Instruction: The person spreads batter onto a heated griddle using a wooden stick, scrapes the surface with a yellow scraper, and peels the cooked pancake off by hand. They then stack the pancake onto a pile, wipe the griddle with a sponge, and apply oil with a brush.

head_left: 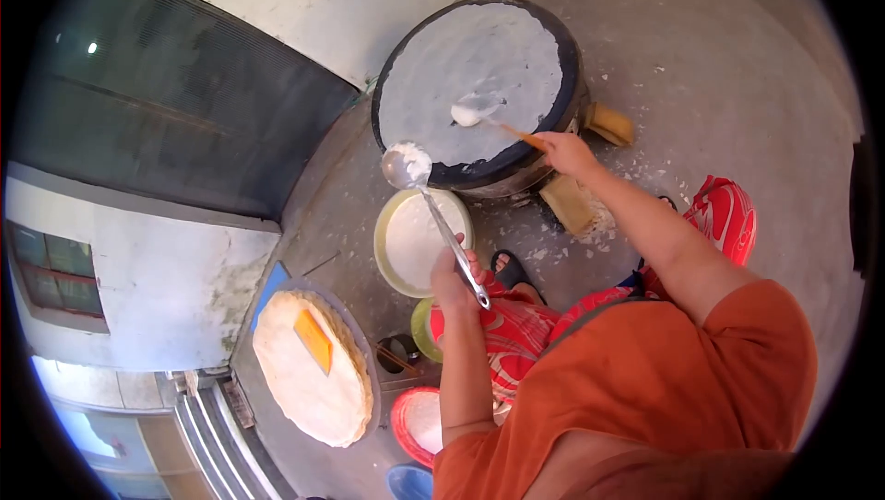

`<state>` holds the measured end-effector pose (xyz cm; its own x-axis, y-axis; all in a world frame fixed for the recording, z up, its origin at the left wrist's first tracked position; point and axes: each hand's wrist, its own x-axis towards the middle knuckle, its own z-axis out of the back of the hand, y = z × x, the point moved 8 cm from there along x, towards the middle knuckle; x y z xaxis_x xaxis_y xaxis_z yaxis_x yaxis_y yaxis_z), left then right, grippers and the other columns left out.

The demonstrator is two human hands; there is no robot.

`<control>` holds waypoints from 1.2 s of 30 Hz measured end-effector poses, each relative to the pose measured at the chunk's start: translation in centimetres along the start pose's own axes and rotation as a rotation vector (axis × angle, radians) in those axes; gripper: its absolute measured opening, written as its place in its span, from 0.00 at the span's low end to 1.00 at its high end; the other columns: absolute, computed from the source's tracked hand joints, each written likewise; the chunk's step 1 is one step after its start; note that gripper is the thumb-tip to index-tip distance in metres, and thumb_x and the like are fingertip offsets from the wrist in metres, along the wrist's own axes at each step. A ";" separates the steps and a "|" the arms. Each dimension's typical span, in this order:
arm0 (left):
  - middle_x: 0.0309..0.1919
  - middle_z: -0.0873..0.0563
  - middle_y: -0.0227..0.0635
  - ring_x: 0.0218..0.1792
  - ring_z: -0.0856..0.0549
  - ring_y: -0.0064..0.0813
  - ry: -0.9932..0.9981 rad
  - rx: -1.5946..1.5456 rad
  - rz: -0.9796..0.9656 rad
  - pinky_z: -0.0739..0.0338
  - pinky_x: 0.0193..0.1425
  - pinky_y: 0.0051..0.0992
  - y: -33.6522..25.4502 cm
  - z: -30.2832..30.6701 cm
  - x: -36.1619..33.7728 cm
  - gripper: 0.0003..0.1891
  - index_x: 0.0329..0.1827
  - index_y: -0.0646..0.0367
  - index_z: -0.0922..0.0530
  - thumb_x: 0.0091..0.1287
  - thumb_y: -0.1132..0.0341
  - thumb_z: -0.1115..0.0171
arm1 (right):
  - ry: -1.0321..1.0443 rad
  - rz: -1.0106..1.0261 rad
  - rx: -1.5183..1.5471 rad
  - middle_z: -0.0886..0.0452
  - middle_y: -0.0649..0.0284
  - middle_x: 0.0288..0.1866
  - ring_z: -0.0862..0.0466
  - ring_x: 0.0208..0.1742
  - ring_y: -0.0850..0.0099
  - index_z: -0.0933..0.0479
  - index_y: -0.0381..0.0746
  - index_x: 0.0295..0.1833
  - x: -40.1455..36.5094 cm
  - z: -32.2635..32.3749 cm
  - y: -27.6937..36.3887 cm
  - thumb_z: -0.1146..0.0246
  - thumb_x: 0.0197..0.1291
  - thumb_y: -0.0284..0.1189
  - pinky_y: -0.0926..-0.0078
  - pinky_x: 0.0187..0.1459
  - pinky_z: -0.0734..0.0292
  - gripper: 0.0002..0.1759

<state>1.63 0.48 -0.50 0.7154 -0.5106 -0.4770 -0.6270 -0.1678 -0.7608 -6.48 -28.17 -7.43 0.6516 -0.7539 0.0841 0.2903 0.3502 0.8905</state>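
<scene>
My left hand (456, 276) is closed around the handle of a metal ladle (443, 215), whose bowl has white batter in it. The bowl is level with the near rim of a round griddle (387, 122), over a tub of white batter (424, 240). My right hand (569, 155) grips the wooden handle of a batter spreader (522, 137). The spreader's far end is blurred, close over the griddle beside a white lump of batter (466, 116). A thin, pale layer of batter (470, 58) covers most of the dark griddle surface.
A stack of thin round flatbreads (309, 389) lies at the left with an orange scraper (313, 341) on top. A red basin (402, 422), a green bowl (421, 329) and a blue basin (408, 481) stand by my legs. Two yellowish blocks (567, 205) sit beside the griddle's base. Crumbs dot the floor.
</scene>
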 end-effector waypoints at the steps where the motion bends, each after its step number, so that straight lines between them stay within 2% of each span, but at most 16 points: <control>1: 0.18 0.28 0.36 0.13 0.33 0.23 -0.010 0.026 -0.016 0.40 0.14 0.21 -0.3 -0.2 -0.4 0.16 0.49 0.66 0.34 0.63 0.64 0.56 | -0.039 -0.058 -0.086 0.21 0.56 0.27 0.20 0.26 0.69 0.27 0.42 0.52 -0.3 1.6 0.2 0.48 0.53 0.24 0.73 0.31 0.27 0.19; 4: 0.18 0.28 0.37 0.13 0.33 0.22 -0.019 0.122 -0.051 0.39 0.13 0.21 -0.9 -0.4 -0.2 0.15 0.47 0.66 0.33 0.64 0.64 0.57 | -0.148 -0.120 0.001 0.21 0.54 0.27 0.19 0.27 0.66 0.27 0.42 0.53 -1.7 0.5 -3.2 0.48 0.53 0.24 0.72 0.32 0.26 0.19; 6: 0.19 0.27 0.37 0.13 0.32 0.23 -0.027 0.163 -0.039 0.38 0.13 0.21 -1.1 -1.1 0.9 0.14 0.46 0.65 0.32 0.65 0.64 0.58 | -0.214 -0.012 -0.115 0.21 0.54 0.26 0.20 0.25 0.67 0.28 0.41 0.53 -2.5 -1.3 -0.6 0.49 0.54 0.24 0.73 0.31 0.26 0.19; 8: 0.20 0.26 0.37 0.13 0.31 0.24 -0.032 0.210 -0.030 0.37 0.13 0.22 -1.0 -1.6 2.3 0.13 0.45 0.64 0.31 0.67 0.64 0.59 | -0.018 -0.095 -0.062 0.21 0.55 0.26 0.20 0.24 0.70 0.28 0.41 0.54 -1.9 -4.0 0.4 0.51 0.57 0.25 0.75 0.30 0.27 0.18; 10: 0.20 0.26 0.37 0.12 0.30 0.24 -0.042 0.319 -0.063 0.36 0.13 0.22 -1.1 -2.3 4.0 0.13 0.43 0.65 0.31 0.67 0.64 0.59 | 0.022 -0.105 0.043 0.21 0.56 0.24 0.21 0.23 0.72 0.28 0.41 0.54 -1.5 -4.2 1.1 0.52 0.59 0.27 0.75 0.29 0.27 0.17; 12: 0.19 0.27 0.37 0.13 0.30 0.23 -0.077 0.361 -0.065 0.34 0.13 0.21 -1.1 -3.0 5.6 0.14 0.42 0.66 0.31 0.67 0.64 0.60 | -0.012 -0.140 0.091 0.22 0.48 0.38 0.23 0.41 0.53 0.26 0.42 0.49 -1.4 -3.3 1.2 0.51 0.58 0.29 0.63 0.41 0.29 0.14; 14: 0.17 0.26 0.38 0.11 0.30 0.22 -0.101 0.421 -0.079 0.33 0.11 0.22 -0.5 -3.0 7.8 0.13 0.33 0.64 0.33 0.67 0.62 0.60 | 0.026 -0.253 0.155 0.22 0.48 0.37 0.22 0.40 0.53 0.26 0.41 0.50 -2.4 -2.8 1.3 0.51 0.58 0.29 0.63 0.41 0.28 0.15; 16: 0.17 0.26 0.38 0.11 0.30 0.22 -0.130 0.459 -0.082 0.34 0.10 0.22 0.1 -3.7 9.0 0.14 0.32 0.65 0.33 0.67 0.62 0.59 | -0.149 -0.196 0.021 0.21 0.49 0.33 0.21 0.36 0.53 0.27 0.40 0.51 -3.1 -2.5 0.1 0.52 0.59 0.29 0.64 0.38 0.28 0.16; 20: 0.16 0.26 0.37 0.11 0.30 0.23 -0.156 0.524 -0.107 0.35 0.10 0.22 1.7 -4.9 10.7 0.13 0.31 0.66 0.33 0.67 0.63 0.58 | -0.054 -0.206 -0.054 0.21 0.51 0.31 0.20 0.29 0.58 0.28 0.39 0.53 -4.6 -5.3 2.0 0.52 0.60 0.29 0.67 0.33 0.27 0.17; 22: 0.17 0.27 0.37 0.11 0.30 0.22 -0.141 0.503 -0.083 0.35 0.11 0.21 1.9 -5.3 10.4 0.13 0.31 0.66 0.33 0.67 0.64 0.58 | 0.108 -0.382 0.311 0.21 0.52 0.28 0.20 0.22 0.66 0.28 0.41 0.53 -5.0 -7.7 3.1 0.50 0.59 0.30 0.71 0.28 0.27 0.17; 24: 0.18 0.28 0.34 0.13 0.31 0.21 -0.159 0.088 0.121 0.34 0.13 0.20 2.5 -5.2 9.9 0.13 0.35 0.69 0.32 0.67 0.65 0.59 | 0.156 -0.408 0.322 0.21 0.57 0.25 0.21 0.20 0.72 0.26 0.43 0.52 -4.5 -7.5 3.1 0.49 0.58 0.29 0.74 0.26 0.28 0.16; 25: 0.18 0.28 0.34 0.13 0.31 0.21 -0.159 0.087 0.120 0.34 0.13 0.20 1.7 -4.3 10.0 0.13 0.35 0.69 0.32 0.67 0.65 0.59 | 0.080 -0.209 0.239 0.21 0.59 0.23 0.22 0.19 0.73 0.25 0.44 0.51 -3.8 -6.3 4.0 0.48 0.58 0.29 0.75 0.26 0.28 0.15; 27: 0.20 0.30 0.31 0.15 0.32 0.19 0.314 -0.902 0.509 0.34 0.16 0.18 0.9 -6.8 8.9 0.13 0.43 0.73 0.32 0.67 0.69 0.60 | -0.016 0.042 0.205 0.21 0.58 0.23 0.21 0.21 0.73 0.24 0.45 0.49 -3.1 -3.7 5.9 0.48 0.59 0.30 0.77 0.26 0.27 0.14; 31: 0.20 0.31 0.31 0.15 0.30 0.19 0.572 -1.135 0.494 0.33 0.14 0.18 -4.0 -8.0 4.6 0.16 0.53 0.77 0.37 0.66 0.74 0.63 | -0.071 -0.077 0.297 0.20 0.54 0.28 0.19 0.26 0.67 0.24 0.45 0.49 0.0 -1.8 2.0 0.48 0.58 0.32 0.71 0.30 0.26 0.14; 33: 0.21 0.31 0.31 0.15 0.30 0.19 0.672 -1.169 0.449 0.33 0.15 0.18 -6.1 -8.1 2.9 0.18 0.57 0.78 0.41 0.67 0.74 0.64 | -0.199 -0.143 -0.091 0.19 0.54 0.34 0.19 0.35 0.61 0.24 0.45 0.49 1.0 -1.9 -0.8 0.48 0.58 0.33 0.67 0.37 0.25 0.15; 36: 0.20 0.32 0.30 0.15 0.31 0.19 0.660 -1.080 0.360 0.34 0.16 0.17 -8.1 -5.8 1.4 0.19 0.57 0.78 0.42 0.67 0.73 0.64 | 0.344 0.070 -0.079 0.21 0.56 0.42 0.21 0.44 0.60 0.24 0.46 0.48 -3.1 -9.4 1.1 0.48 0.56 0.36 0.69 0.47 0.27 0.16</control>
<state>5.94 -3.76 7.54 0.3664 -0.9296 -0.0403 -0.8990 -0.3648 0.2424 -1.54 -20.22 -10.89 0.8658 -0.4998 -0.0243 0.2812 0.4459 0.8497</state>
